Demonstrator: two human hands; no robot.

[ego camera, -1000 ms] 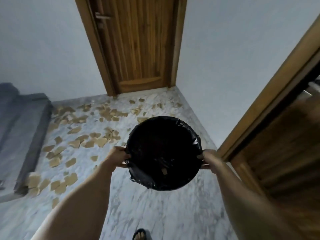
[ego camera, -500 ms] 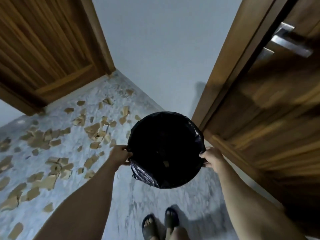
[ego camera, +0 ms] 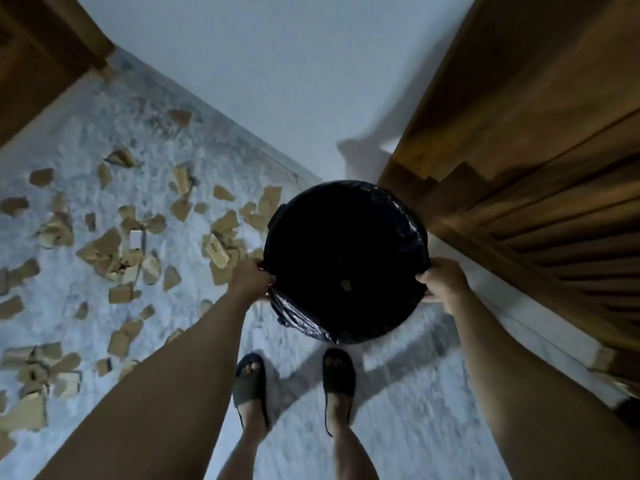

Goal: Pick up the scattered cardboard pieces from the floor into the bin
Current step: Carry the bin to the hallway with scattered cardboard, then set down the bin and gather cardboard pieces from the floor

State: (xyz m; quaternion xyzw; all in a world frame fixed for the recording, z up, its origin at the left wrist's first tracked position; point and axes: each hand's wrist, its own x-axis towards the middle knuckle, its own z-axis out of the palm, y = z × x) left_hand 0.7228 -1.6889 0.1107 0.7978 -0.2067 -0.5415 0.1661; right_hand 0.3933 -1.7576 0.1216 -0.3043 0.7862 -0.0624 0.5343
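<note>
Bin [ego camera: 346,237]: round, lined with a black plastic bag, centre of frame, mouth facing the camera.
Left hand [ego camera: 250,276]: closed on the bin's left rim.
Right hand [ego camera: 441,280]: closed on the bin's right rim.
Bin contents: one small cardboard scrap [ego camera: 345,285] visible inside.
Cardboard pieces [ego camera: 104,247]: scattered over the marble floor [ego camera: 408,393], left half of frame.
Wooden door [ego camera: 540,161]: right of frame, beside the bin.
Slippered feet [ego camera: 250,379]: lower centre, below the bin.

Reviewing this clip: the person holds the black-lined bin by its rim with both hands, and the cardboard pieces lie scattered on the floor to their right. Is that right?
Not quite. Both the left hand and the right hand do grip the rim of the bin, but the cardboard pieces lie scattered on the floor to the person's left, not right. On the right is a wooden door. The head view shows it.
</note>
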